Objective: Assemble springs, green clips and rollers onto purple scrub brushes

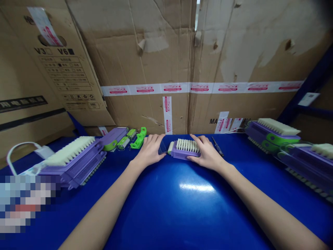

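Observation:
A purple brush unit with rows of cream bristles facing up lies on the blue table in front of me. My right hand grips its right end, thumb along the near side and fingers at the back. A pale rounded end piece shows at the unit's left. Just left of that, my left hand holds a thin, clear plastic piece between thumb and fingers; its exact shape is hard to make out. A slim dark screwdriver-like tool lies right of my right hand.
Bright green plastic parts and small green-and-silver pieces lie left of my left hand. Purple brush units stand stacked at left and right, with a white cable at far left. Cardboard walls the table's back.

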Demonstrator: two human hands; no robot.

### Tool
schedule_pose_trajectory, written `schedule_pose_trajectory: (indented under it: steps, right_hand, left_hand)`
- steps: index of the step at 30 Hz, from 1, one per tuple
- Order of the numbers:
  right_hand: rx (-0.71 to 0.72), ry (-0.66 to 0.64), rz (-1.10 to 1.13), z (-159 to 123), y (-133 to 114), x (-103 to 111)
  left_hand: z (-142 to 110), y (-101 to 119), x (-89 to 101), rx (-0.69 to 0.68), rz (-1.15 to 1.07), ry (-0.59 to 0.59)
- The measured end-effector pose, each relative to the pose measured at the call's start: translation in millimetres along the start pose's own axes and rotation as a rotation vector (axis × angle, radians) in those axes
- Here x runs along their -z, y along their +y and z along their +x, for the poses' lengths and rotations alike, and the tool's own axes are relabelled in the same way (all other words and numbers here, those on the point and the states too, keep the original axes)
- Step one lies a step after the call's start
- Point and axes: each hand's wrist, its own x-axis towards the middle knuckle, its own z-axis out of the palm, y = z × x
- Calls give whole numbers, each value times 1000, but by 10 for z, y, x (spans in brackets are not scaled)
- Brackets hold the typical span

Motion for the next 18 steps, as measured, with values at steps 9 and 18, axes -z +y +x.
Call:
schedule_pose_trajectory:
  steps: [9,18]
  right_hand:
    - [5,-54,129,-14,50,-58]
    - [260,129,-63,-4,-69,27]
  left_hand:
    - [1,-43,-67,39,-263,-14]
    - [23,4,33,67,-238,-119]
